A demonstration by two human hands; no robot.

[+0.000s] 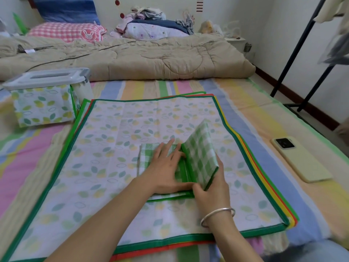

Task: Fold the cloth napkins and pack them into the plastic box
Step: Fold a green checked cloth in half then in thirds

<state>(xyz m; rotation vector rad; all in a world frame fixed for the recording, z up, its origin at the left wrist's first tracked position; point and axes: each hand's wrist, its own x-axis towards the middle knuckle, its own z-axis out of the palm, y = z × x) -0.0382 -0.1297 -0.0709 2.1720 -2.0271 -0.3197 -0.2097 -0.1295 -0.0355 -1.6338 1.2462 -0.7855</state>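
Observation:
A green checked napkin (199,154), partly folded, lies on top of a stack of flat leaf-print napkins (117,140) with green, red and yellow borders. My left hand (166,167) presses flat on the napkin's left half with straight fingers. My right hand (211,186) grips the napkin's right flap at its near edge and holds it lifted upright, tilted over the fold. The plastic box (47,80) with a grey lid stands at the far left, and a folded leaf-print napkin (43,106) leans against its front.
A phone in a pale yellow case (300,159) lies on the striped sheet to the right. A beige quilt (132,57) is bunched behind the napkins. A black clothes rack (302,53) stands at the right by the wall.

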